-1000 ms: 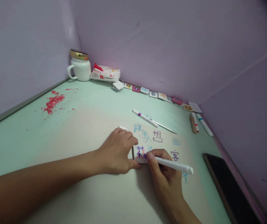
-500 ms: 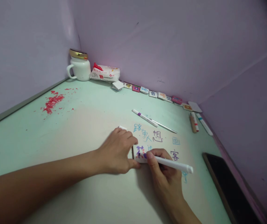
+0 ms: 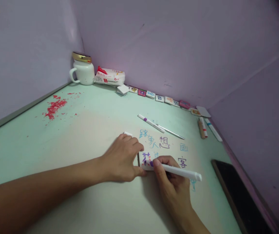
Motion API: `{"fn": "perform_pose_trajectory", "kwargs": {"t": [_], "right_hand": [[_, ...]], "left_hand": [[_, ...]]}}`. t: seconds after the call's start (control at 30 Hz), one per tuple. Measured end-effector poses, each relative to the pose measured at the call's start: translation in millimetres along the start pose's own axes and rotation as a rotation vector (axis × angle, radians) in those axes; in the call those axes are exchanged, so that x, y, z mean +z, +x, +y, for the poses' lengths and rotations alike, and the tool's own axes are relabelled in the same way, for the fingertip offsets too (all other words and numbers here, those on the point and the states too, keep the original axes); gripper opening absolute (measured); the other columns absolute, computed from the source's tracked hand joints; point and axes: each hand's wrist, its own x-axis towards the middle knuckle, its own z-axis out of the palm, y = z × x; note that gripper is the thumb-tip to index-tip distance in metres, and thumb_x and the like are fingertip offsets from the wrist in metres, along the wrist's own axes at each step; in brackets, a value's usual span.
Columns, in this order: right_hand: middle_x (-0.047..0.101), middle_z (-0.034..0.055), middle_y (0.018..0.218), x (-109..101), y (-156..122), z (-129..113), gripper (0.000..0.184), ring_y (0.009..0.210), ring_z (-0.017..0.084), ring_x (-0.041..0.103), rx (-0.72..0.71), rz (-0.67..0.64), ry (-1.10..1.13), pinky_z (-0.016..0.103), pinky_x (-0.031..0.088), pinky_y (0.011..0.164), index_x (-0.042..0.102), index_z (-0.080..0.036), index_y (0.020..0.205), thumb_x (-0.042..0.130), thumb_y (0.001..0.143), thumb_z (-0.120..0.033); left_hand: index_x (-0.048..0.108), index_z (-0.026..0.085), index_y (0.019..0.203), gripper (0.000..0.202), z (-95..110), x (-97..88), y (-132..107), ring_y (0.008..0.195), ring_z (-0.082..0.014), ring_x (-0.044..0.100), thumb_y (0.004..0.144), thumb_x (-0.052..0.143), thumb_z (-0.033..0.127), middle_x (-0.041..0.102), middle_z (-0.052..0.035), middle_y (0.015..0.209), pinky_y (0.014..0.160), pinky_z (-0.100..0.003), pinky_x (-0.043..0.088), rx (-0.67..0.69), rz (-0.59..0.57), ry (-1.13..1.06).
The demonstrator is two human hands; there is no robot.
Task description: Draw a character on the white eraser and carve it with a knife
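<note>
My right hand (image 3: 174, 187) grips a white marker (image 3: 184, 171) with a purple tip end. Its tip meets a small white tile (image 3: 143, 162) that carries a purple character and some red marks. On the tile's left side, my left hand (image 3: 123, 157) steadies it, thumb at the near edge and forefinger at the far edge. A second white piece (image 3: 128, 133) shows partly beyond the left knuckles. Blue and purple characters (image 3: 164, 142) are written on the tabletop around the tile. Just beyond lie a purple-banded cap-on marker (image 3: 151, 123) and a thin metal tool (image 3: 174, 132).
Against the back wall stand a white lidded mug (image 3: 84, 72), a tissue pack (image 3: 110, 76) and a row of small lettered tiles (image 3: 159, 97). Red shavings (image 3: 55, 108) lie at left. Markers (image 3: 213, 130) and a dark phone (image 3: 238, 191) are at right.
The marker tip has shifted very slightly over the tile, and a little more of the purple character shows. Both hands keep nearly the same place.
</note>
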Motion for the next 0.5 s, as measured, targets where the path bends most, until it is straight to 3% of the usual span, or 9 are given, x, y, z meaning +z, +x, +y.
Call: {"fn": "perform_pose_trajectory", "kwargs": {"t": [0.13,0.33,0.5], "right_hand": [[0.049,-0.0049,0.057,-1.4,-1.4,1.4,0.023,0.052,0.010,0.040,0.039,-0.005,-0.023,0.023,0.029,0.047,0.058,-0.021,0.069,0.056,0.083,-0.039],[0.053,-0.0047,0.062,-5.4,2.8,0.7,0.019,0.058,0.011,0.046,0.024,0.102,-0.022,0.023,0.035,0.055,0.058,-0.022,0.070,0.057,0.083,-0.036],[0.054,-0.0030,0.060,-9.1,-0.3,-0.6,0.020,0.056,0.013,0.049,0.056,0.147,-0.028,0.025,0.039,0.052,0.059,-0.022,0.070,0.060,0.083,-0.038]], "left_hand": [[0.063,0.014,0.093,0.052,0.6,-0.2,0.0,0.086,-0.0256,0.055,0.060,0.080,0.051,0.063,-0.0066,0.088,0.084,-0.042,0.039,-0.004,-0.001,-0.004],[0.062,0.015,0.093,0.052,1.0,-0.2,-1.6,0.087,-0.0259,0.055,0.059,0.081,0.050,0.062,-0.0064,0.088,0.085,-0.043,0.039,-0.007,-0.004,-0.001],[0.062,0.015,0.095,0.054,0.0,0.7,-1.1,0.089,-0.0262,0.054,0.059,0.081,0.051,0.062,-0.0063,0.089,0.086,-0.043,0.039,-0.008,-0.002,-0.011]]}}
